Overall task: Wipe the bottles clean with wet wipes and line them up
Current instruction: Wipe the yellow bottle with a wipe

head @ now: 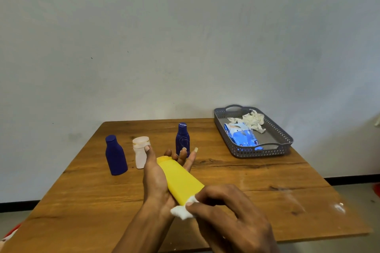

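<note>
A yellow bottle (181, 178) lies in the palm of my left hand (156, 178), cap end pointing away from me, fingers spread under it. My right hand (228, 209) pinches a bunched white wet wipe (183, 209) against the bottle's near end. Behind them on the wooden table (82, 201) stand a dark blue bottle (115, 155) at the left, a small white bottle (140, 152) beside it, and a second, narrower dark blue bottle (182, 139) further back, partly hidden by my fingertips.
A grey perforated tray (285, 139) sits at the table's back right corner, holding a blue wet wipe pack (241, 134) and crumpled used wipes (253, 119). A pale smear marks the table surface at the right. A plain wall rises right behind the table.
</note>
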